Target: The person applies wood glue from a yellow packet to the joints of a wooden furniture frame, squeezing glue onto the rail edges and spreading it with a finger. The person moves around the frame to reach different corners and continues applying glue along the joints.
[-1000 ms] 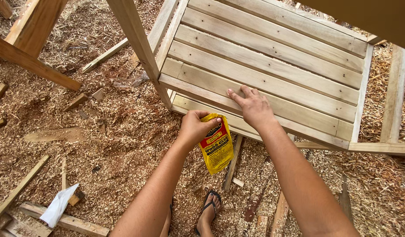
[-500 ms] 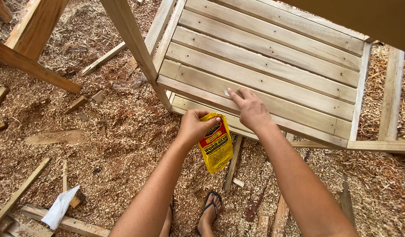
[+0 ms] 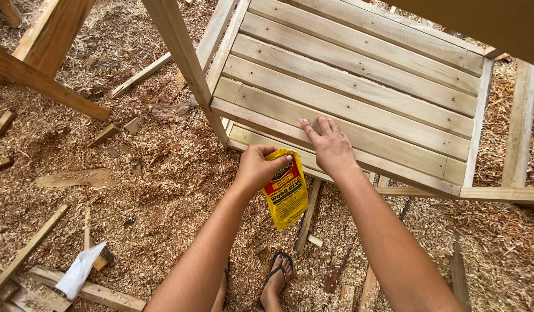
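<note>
Obs., head view, looking straight down. My left hand (image 3: pixel 256 167) is closed around the top end of a yellow glue pouch (image 3: pixel 286 193) with a red label panel; thumb over its upper edge, fingers curled behind. The pouch hangs down from the grip toward 5 o'clock, free of the ground, its lower end over the sawdust.

My right hand (image 3: pixel 331 147) lies open and flat, palm down, on the slatted wooden seat (image 3: pixel 359 86), fingers together and pointing to 11 o'clock. Fingertips press on the second slat from the near edge; the heel of the hand sits over the front slat. The two hands are just beside each other, the right at 2 o'clock from the left; I cannot tell whether they touch.

The seat fills the frame from 12 to 3 o'clock, slats running left to right, with small dark fastener marks at the right ends. A slanted wooden leg (image 3: pixel 183 55) crosses at 11 o'clock from the left hand and meets the seat's near left corner.

Ground: sawdust and shavings (image 3: pixel 163 173) throughout. Offcuts lie at 9 o'clock. A white crumpled scrap (image 3: pixel 80 270) lies at 8 o'clock on a board. My foot in a black sandal (image 3: pixel 276 282) stands at 6 o'clock, below the pouch.
</note>
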Available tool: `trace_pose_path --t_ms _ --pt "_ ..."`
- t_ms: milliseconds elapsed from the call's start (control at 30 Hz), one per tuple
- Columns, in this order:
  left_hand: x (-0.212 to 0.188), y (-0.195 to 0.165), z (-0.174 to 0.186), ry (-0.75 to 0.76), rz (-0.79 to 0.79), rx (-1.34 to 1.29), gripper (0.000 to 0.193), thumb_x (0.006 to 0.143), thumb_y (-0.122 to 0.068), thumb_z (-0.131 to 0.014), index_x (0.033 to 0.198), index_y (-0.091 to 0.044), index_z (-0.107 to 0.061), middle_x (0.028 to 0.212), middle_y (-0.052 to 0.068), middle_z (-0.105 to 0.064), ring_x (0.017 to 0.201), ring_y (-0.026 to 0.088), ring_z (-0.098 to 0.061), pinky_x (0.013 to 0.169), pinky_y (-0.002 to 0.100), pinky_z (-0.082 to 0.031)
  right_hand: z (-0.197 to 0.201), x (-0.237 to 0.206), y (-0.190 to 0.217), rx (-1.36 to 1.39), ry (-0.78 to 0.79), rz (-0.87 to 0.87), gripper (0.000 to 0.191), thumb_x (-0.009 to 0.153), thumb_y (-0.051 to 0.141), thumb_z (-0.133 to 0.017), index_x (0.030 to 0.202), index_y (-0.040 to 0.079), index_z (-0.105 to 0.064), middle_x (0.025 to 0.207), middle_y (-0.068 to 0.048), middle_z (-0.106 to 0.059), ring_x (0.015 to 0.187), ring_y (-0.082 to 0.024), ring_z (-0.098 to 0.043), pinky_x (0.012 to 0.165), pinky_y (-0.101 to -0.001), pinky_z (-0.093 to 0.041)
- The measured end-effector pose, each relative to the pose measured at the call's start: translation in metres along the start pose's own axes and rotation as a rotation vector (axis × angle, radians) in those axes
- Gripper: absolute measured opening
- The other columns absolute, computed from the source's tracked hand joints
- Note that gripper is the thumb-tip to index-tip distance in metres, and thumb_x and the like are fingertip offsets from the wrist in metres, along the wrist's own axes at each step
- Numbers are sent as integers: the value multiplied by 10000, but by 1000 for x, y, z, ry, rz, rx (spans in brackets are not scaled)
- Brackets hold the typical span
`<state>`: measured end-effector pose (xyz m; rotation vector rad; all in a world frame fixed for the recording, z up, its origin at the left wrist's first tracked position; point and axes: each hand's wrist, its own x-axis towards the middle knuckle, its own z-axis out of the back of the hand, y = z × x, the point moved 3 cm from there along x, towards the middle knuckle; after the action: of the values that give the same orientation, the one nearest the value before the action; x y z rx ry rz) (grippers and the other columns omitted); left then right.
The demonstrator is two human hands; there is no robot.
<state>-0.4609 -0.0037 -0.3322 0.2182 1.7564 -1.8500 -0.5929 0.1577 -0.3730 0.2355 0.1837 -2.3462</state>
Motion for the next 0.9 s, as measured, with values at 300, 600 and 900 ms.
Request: trace_pose_path --t_ms 300,600,900 --pt "-3 -8 -2 20 48 18 223 851 -210 -800 1002 -47 -783 858 90 -796 704 127 -764 610 298 -642 3 -19 -19 449 -126 -105 780 830 -139 -483 1514 238 -480 1569 -88 -449 1445 -293 -438 1209 -410 -371" --pt "0 -7 -2 20 44 -1 205 847 -194 -807 987 -46 -786 858 89 -797 709 126 -764 620 294 -641 13 -6 3 281 114 -250 935 792 -120 -570 1483 500 -459 1573 -50 -296 1429 -252 -315 1181 -450 -297" --pt "-1 -2 -1 15 56 21 211 847 -199 -810 992 -48 -783 860 93 -797 711 129 -764 621 296 -637 -4 -5 -4 260 38 -268 964 803 -134 -552 1460 568 -472 1561 2 -314 1375 -243 -337 1108 -383 -330"
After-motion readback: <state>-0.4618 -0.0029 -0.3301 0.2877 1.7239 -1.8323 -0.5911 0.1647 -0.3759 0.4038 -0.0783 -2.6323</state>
